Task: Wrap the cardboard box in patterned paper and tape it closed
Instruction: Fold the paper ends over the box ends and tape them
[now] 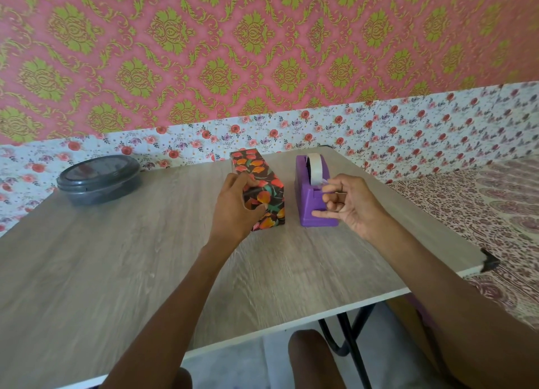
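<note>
Under left hand [233, 210], wrapped box [254, 167].

The one camera rides on my head, facing forward and down, close over the pale wood-grain tabletop [116, 272]. My left hand [236, 210] and right hand [350, 205] sit mid-frame.

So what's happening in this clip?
A person is gift-wrapping at a wooden table. The left hand grips the box, already covered in floral paper. The right hand has its fingertips at the loose tape end on the purple tape dispenser; whether they pinch it is unclear. A dark lidded container sits to the left.
</note>
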{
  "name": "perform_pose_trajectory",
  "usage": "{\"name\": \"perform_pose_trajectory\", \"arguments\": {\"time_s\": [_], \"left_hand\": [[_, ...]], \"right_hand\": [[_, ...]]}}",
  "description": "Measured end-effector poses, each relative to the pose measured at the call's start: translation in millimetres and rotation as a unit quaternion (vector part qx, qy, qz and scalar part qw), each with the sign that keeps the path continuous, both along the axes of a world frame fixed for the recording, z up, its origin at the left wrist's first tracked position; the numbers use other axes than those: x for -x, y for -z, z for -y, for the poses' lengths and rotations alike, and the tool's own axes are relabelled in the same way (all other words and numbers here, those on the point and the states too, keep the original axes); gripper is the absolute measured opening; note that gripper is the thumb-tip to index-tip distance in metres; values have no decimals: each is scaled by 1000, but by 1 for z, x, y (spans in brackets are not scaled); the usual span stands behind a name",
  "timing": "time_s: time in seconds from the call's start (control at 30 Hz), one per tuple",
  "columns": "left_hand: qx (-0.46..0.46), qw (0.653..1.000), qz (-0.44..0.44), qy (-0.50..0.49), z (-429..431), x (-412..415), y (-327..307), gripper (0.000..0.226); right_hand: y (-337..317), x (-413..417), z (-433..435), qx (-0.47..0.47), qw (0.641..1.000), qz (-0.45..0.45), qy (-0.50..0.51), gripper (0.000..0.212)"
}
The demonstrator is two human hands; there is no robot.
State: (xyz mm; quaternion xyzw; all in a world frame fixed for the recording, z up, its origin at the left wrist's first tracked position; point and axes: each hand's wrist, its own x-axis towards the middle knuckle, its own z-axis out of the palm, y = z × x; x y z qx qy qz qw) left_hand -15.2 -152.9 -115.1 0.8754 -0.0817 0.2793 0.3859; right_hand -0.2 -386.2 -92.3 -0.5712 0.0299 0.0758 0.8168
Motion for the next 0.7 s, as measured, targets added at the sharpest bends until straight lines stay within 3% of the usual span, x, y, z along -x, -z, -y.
{"name": "perform_pose_trajectory", "arguments": {"time_s": [0.27,0.4,0.7], "left_hand": [[-2,1000,-5,-6,-1,-3,2,42],[-2,1000,-5,-3,0,-2,1,41],[-2,1000,-2,4,-1,1,0,42]], "right_hand": [[12,9,-2,-28,999,36,-10,27],[19,14,-5,-50,998,25,-11,10],[16,17,-8,-60,998,27,2,8]]}}
